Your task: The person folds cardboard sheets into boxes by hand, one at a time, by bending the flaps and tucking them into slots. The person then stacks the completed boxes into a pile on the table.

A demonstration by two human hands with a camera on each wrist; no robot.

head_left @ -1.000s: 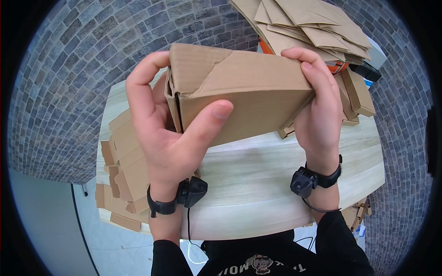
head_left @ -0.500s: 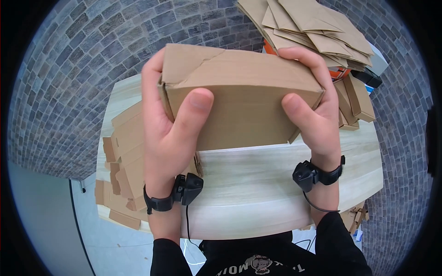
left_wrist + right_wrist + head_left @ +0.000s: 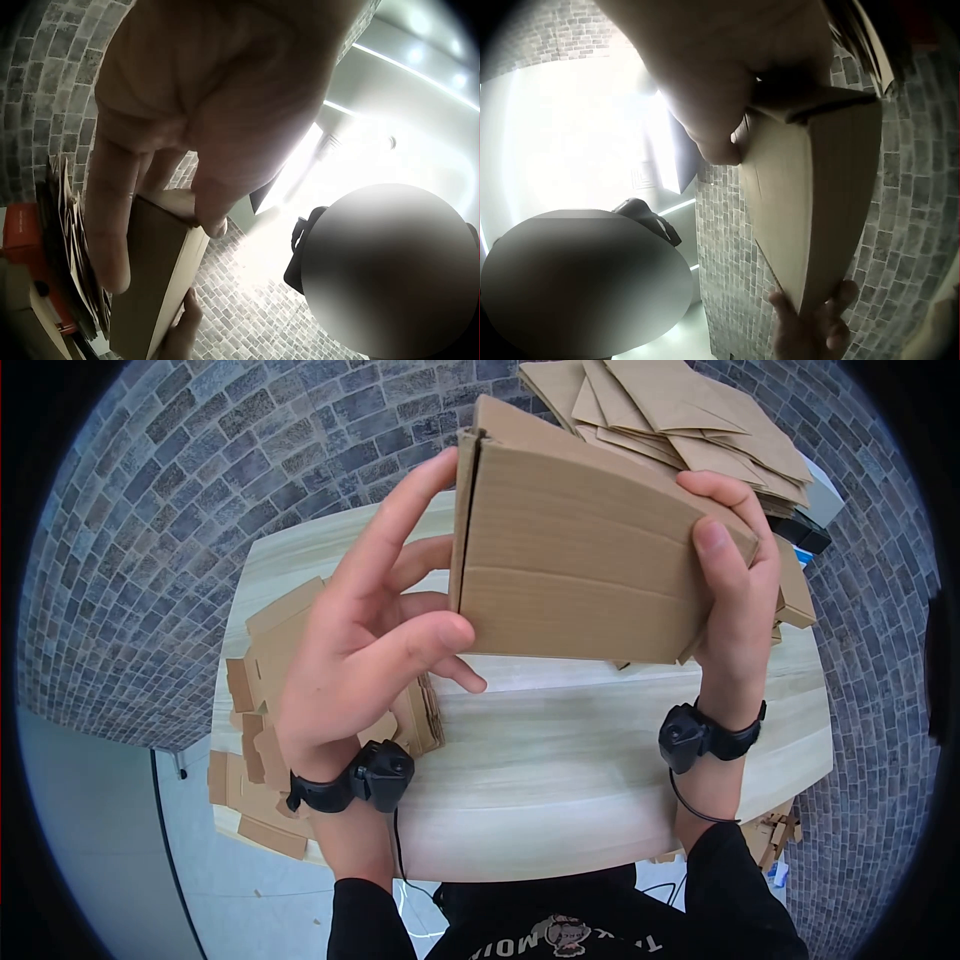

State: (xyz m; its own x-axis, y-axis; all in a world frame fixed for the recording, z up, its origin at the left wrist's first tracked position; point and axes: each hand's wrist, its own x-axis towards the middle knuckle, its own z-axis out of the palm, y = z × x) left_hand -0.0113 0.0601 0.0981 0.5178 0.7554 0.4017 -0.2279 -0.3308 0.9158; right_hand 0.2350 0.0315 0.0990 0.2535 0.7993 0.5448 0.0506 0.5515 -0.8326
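Note:
A closed brown cardboard box (image 3: 580,550) is held up above the table, its broad creased face towards the head camera. A dark slit runs down beside its left end panel. My right hand (image 3: 740,600) grips the right end, thumb on the broad face and fingers over the upper edge. At the other end is my left hand (image 3: 350,650), its spread fingers against the end panel and its thumb at the lower left corner. In the left wrist view, the end of the box (image 3: 150,277) lies between finger and thumb. The box (image 3: 780,195) slants downwards in the right wrist view.
Flattened cardboard blanks (image 3: 285,630) lie along the left of the pale table (image 3: 560,760). A pile of brown cardboard sheets (image 3: 690,410) rises at the back right, with a black object (image 3: 800,532) and a small cardboard box (image 3: 795,595) close by.
The box has turned and tilted, its left end rising and shifting right, so the broad face shows more. My left thumb slid from the broad face to the corner, its fingers spreading.

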